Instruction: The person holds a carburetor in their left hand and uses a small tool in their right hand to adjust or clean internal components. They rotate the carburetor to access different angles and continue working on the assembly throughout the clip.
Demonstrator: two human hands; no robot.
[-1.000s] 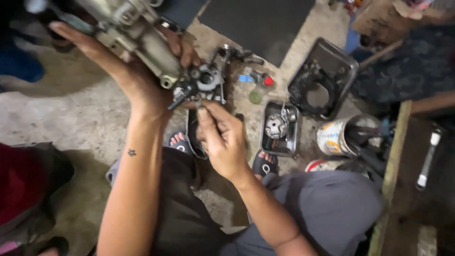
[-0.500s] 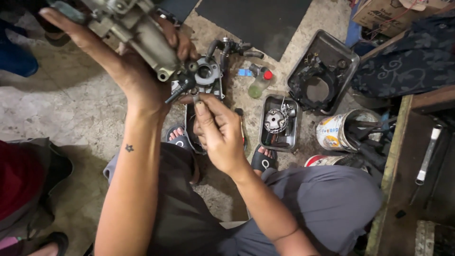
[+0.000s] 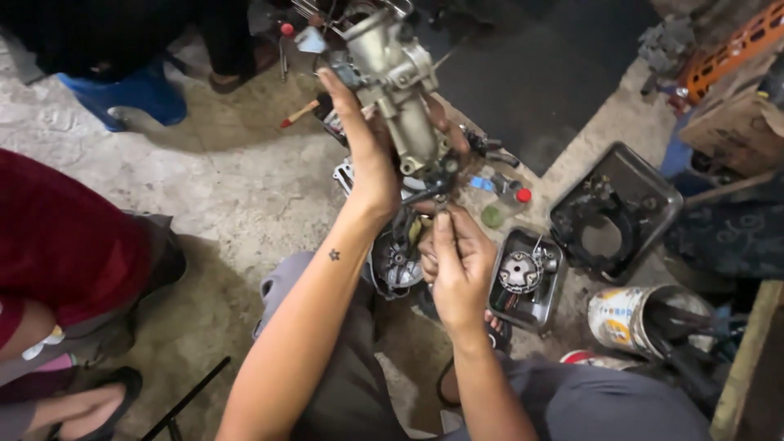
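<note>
**Over the workshop floor, two hands on a carburettor**

Nearest, the person's grey-trousered knees frame a patch of stained concrete floor (image 3: pixel 204 188). Just above them the right hand (image 3: pixel 459 265) is curled, fingertips pinched on something small and dark at the underside of the metal carburettor (image 3: pixel 400 90); what exactly it grips is too small to tell. The wrist is bent up, forearm rising from the lower right. The left hand (image 3: pixel 367 155) reaches further out, arm nearly straight, palm and fingers wrapped round the carburettor's body and holding it tilted in the air. To my eye the work goes best if that left grasp keeps the body still while the right works with fingertips only, close to the fitting.

Right of the hands lies a small black tray (image 3: pixel 527 278) with a round metal part, then a tin can (image 3: pixel 625 318) holding tools. Further right sits a black housing (image 3: pixel 612 212). At the far left stands another person's blue shoe (image 3: pixel 135 94).
</note>
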